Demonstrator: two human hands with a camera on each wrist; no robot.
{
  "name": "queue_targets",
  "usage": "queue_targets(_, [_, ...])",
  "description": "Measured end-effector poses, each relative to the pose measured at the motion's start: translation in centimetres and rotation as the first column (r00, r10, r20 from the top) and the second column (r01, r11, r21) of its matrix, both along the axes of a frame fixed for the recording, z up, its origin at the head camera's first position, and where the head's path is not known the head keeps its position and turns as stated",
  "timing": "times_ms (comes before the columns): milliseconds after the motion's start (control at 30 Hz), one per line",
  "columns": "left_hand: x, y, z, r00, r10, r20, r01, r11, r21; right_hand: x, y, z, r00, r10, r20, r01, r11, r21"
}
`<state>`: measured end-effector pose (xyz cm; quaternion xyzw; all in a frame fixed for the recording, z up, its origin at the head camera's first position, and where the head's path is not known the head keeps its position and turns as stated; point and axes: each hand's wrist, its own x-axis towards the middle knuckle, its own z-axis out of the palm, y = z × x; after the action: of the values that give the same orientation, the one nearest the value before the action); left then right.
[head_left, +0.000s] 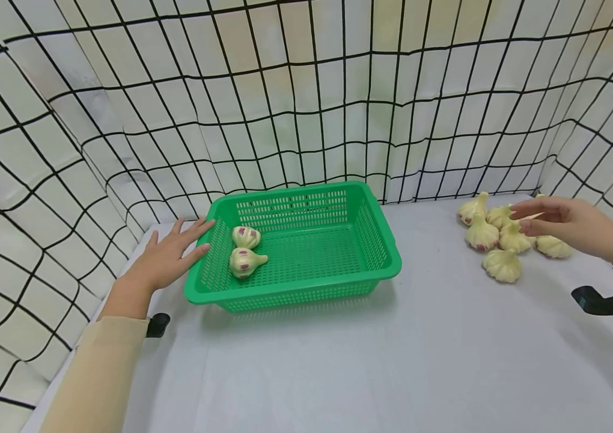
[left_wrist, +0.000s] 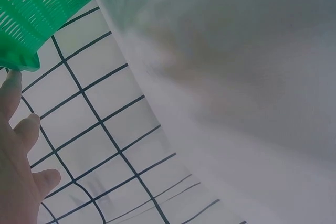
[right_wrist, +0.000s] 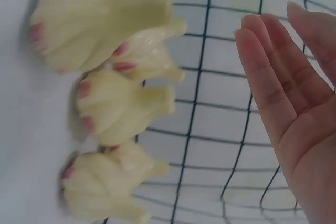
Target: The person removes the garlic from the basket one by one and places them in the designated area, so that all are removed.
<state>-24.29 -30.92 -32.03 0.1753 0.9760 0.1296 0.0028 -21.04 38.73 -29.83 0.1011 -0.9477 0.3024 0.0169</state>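
My left hand rests with spread, straight fingers against the left rim of a green plastic basket. In the left wrist view a fingertip touches the green rim. Inside the basket, at its left end, lie two garlic bulbs, one behind the other. Over a pile of several garlic bulbs on the right, my right hand hovers with nothing in it. The right wrist view shows its fingers extended, apart from the upright bulbs.
White boards with black netting wall in the back and both sides. A white tabletop spreads in front of the basket and between it and the pile. Dark straps stick out at both wrists.
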Motion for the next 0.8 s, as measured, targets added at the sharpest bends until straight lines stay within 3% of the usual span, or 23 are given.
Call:
queue_targets(167, [0.0, 0.0, -0.1, 1.000, 0.005, 0.004, -0.005, 1.000, -0.002, -0.4, -2.7, 1.8, 0.998, 0.053, -0.030, -0.053, 0.999, 0.003])
queue_targets(400, [-0.2, -0.1, -0.2, 1.000, 0.001, -0.004, -0.001, 1.000, -0.004, -1.3, -7.1, 3.3, 0.991, 0.132, 0.012, -0.132, 0.991, 0.005])
queue_targets(800, [-0.1, -0.2, -0.2, 1.000, 0.005, -0.010, -0.005, 1.000, -0.017, -4.2, -13.6, 4.8, 0.941, 0.338, -0.036, -0.340, 0.936, -0.089])
